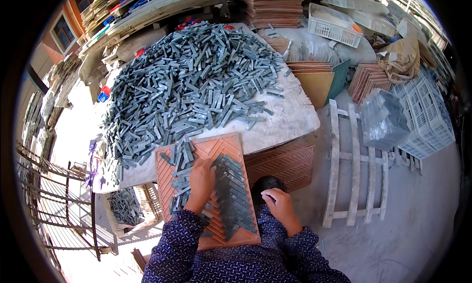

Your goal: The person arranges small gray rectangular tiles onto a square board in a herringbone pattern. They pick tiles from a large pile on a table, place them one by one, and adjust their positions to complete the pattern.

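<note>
Here: two hands (200, 182) (283, 208), left over one tray (223, 144).

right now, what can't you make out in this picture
Head view, grooved board beneath the left hand: covered by that hand.
Head view, anything the right hand may pinch: too small and dark.
Head view, full shape of the dark round thing: partly behind the right hand.
Head view, strips deep in the grey pile: buried.

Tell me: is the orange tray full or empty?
Partly filled: grey strips lie on the tray's right half, but bare grooves show at left.
</note>
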Available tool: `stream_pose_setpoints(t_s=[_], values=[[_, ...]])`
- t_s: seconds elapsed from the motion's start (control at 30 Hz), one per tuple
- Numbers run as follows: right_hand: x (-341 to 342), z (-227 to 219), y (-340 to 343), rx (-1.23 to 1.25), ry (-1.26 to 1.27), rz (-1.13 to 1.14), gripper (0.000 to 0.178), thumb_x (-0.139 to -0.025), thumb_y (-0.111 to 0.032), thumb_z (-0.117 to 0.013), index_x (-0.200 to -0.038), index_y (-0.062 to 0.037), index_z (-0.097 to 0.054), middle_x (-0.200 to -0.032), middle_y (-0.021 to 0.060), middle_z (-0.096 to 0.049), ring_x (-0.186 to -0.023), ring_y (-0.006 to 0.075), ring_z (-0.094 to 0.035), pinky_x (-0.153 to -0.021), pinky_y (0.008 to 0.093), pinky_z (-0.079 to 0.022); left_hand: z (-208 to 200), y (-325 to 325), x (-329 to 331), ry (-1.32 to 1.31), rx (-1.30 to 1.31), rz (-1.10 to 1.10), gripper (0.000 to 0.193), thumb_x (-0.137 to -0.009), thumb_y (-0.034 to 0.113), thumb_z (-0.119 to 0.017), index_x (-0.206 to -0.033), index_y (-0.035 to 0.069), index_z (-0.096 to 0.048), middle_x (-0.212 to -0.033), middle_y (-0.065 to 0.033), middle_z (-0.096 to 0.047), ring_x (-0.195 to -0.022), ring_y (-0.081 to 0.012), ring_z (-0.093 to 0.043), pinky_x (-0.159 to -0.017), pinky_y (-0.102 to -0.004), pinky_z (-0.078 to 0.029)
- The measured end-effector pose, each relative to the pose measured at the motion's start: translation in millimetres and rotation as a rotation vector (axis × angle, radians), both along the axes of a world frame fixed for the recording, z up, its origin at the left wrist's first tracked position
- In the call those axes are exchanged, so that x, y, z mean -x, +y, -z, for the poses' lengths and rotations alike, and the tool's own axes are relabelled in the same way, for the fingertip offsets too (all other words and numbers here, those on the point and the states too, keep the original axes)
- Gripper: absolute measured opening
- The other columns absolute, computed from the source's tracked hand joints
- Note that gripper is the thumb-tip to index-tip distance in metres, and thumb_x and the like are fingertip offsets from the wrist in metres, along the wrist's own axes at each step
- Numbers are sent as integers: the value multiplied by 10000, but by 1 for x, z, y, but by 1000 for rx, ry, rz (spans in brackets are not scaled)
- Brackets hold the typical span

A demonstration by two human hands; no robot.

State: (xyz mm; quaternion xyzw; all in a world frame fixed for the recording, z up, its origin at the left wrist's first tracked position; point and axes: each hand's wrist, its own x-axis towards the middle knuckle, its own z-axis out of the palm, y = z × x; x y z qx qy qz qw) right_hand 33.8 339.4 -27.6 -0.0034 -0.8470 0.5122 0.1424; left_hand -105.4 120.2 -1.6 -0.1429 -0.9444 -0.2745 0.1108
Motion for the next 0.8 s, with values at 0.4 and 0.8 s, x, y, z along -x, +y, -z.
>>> stream_pose_setpoints(t_s=[0.4, 0.8], values=[[-1, -6, -1, -10, -39, 30, 109, -805, -44, -670, -910, -16, -670, -853, 155, -663, -776, 308, -654, -678, 343, -512, -11, -21, 21, 36, -167, 33, 113, -769, 45, -636, -875, 5, -644, -848, -173, -620, -834, -363, -603, -737, -431, -482], [-2, -11, -5, -37, -26, -4, 89, -810, -46, -667, -893, -14, -675, -845, 161, -668, -767, 309, -660, -676, 342, -515, -28, -95, 5, -101, 56, 152, 273, -742, 80, -682, -1006, 36, -631, -966, -135, -615, -965, -343, -575, -843, -425, -456]])
